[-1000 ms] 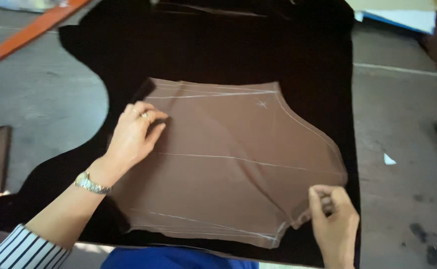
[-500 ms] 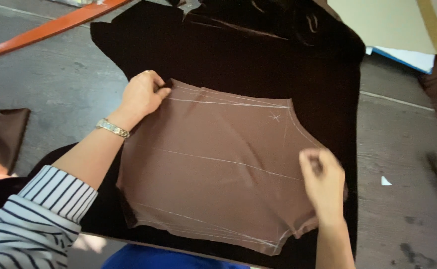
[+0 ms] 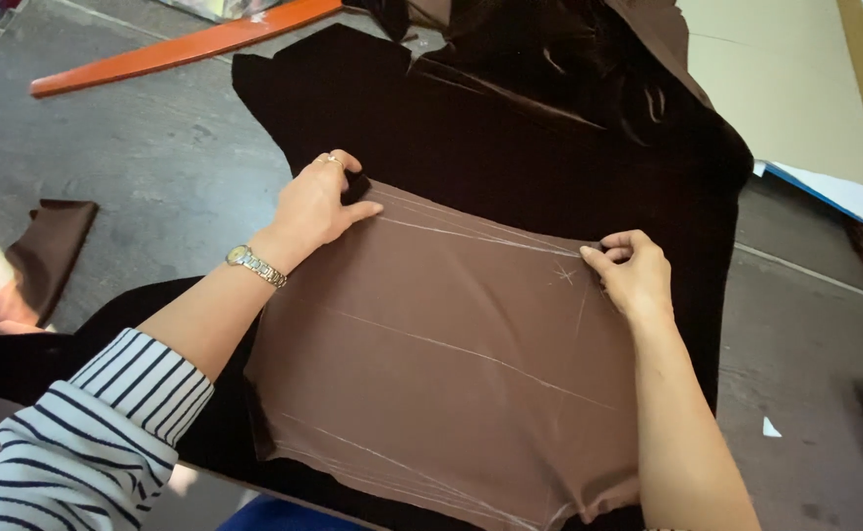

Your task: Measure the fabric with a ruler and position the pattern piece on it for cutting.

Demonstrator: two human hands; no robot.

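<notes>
A black velvet cloth [image 3: 510, 128] spread beneath and beyond both hands. On it lay the brown fabric piece [image 3: 441, 364], its far corners pinched: left hand [image 3: 318, 208] fingers curled on one, right hand [image 3: 633, 275] fingers on the other.

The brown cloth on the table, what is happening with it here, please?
A person is handling a brown fabric piece marked with white chalk lines. It lies flat on a larger black fabric spread over a grey table. The left hand pinches its far left corner and the right hand pinches its far right corner, beside a small chalk cross. A long orange strip lies at the far side of the table, apart from the cloth.
</notes>
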